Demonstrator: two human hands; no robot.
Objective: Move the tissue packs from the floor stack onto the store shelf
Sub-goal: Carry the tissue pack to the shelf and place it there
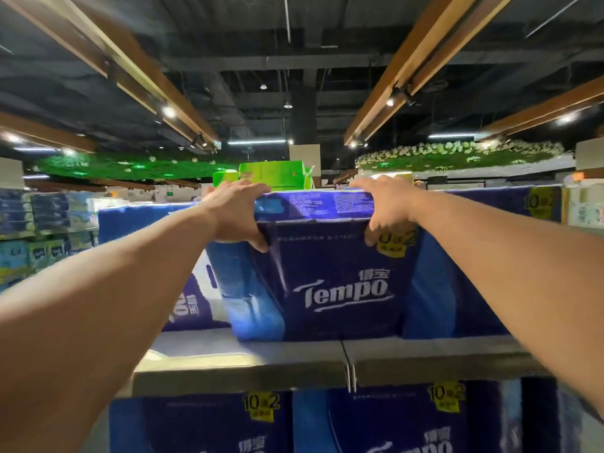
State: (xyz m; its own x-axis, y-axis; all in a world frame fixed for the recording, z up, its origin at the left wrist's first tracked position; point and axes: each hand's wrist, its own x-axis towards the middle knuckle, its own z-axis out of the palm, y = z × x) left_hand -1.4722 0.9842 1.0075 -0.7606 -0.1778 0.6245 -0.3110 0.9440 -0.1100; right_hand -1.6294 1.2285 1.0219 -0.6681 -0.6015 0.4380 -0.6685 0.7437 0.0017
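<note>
Both hands grasp the same blue Tempo tissue pack [330,279] at its upper corners. The left hand [237,212] has fingers over the top edge and the thumb curled down onto the front face; the right hand [384,207] mirrors it on the other corner, fingers draped over the top and thumb pressing the front near the yellow sticker [395,245]. Each grip is clenched on the pack, not slack.

The pack stands upright on the top shelf board [261,353], its bottom edge resting on the board and set back a little from the front lip. It lies straight ahead of both hands, centred between them, so neither arm is nearer. Its long axis appears to run left to right, parallel to the shelf edge. Similar blue packs flank it: 1 to the left [192,308] and 1 to the right [457,273], apparently close against it. The likely next move is a level push straight back, both hands together, to keep it from twisting against its neighbours.

Green packs [271,174] sit behind, higher up. More blue packs [202,423] fill the shelf below.
</note>
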